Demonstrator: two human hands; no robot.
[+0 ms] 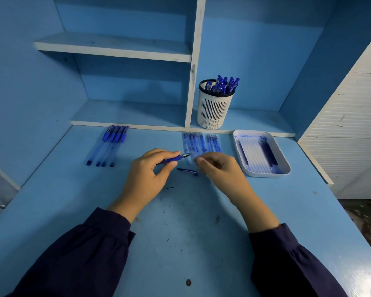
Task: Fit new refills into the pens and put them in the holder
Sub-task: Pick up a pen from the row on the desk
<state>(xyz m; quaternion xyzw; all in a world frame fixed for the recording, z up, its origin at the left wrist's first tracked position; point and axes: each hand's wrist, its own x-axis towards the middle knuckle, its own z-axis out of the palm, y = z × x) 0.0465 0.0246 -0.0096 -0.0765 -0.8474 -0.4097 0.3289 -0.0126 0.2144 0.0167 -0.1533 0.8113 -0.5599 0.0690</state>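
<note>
Grips a blue pen (176, 157) in the left hand (146, 176) above the desk (180, 243), tip pointing right. Holds the right hand (219, 168) just beside that tip, fingers curled and blurred; cannot tell whether pinching anything. Has a loose pen cap (187, 171) lying between the hands, refills (199, 143) in a row behind, white holder (214, 108) of pens on the shelf.

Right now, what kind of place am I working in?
Likely a study desk used as a refilling station: a blue desktop backed by shelves, a white pen holder full of pens, and an ink-stained tray.
</note>
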